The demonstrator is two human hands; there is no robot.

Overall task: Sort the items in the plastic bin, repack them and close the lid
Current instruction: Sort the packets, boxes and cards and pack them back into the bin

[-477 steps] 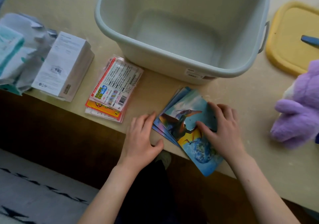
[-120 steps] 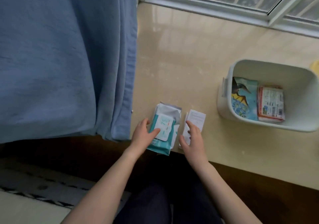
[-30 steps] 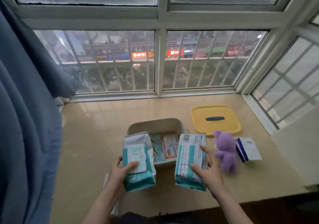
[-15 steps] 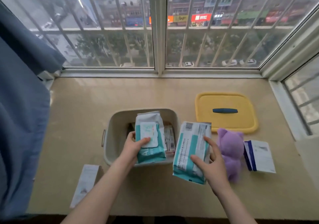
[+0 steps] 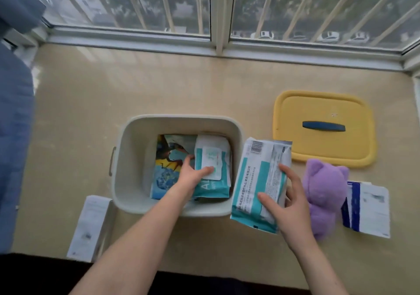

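The beige ledge (image 5: 204,85) under the window serves as the sorting surface, and the plastic bin (image 5: 127,181) sits at its middle, within easy reach of both hands. I take it the yellow lid (image 5: 322,108) lies flat, handle up, well off to the right so the bin's mouth is free until packing is done. The purple plush toy (image 5: 325,192) waits just in front of the lid. A blue-and-white box (image 5: 366,208) lies just right of the plush, and a white box (image 5: 91,224) lies beside the bin's near left corner. All three look yet to go in.

Inside the bin, the dinosaur cards (image 5: 168,158) lie flat on the left. The teal wipes pack (image 5: 211,169) lies face up on the right, I'd say so that flat things build a level layer.

The left hand (image 5: 191,176) reaches down into the bin, thumb on the pack's flap and fingers curled at its left edge, grasping it. The right hand (image 5: 288,206) holds the second wipes pack (image 5: 256,176) tilted over the bin's right rim, thumb and forefinger on its back face, the other fingers wrapped behind.
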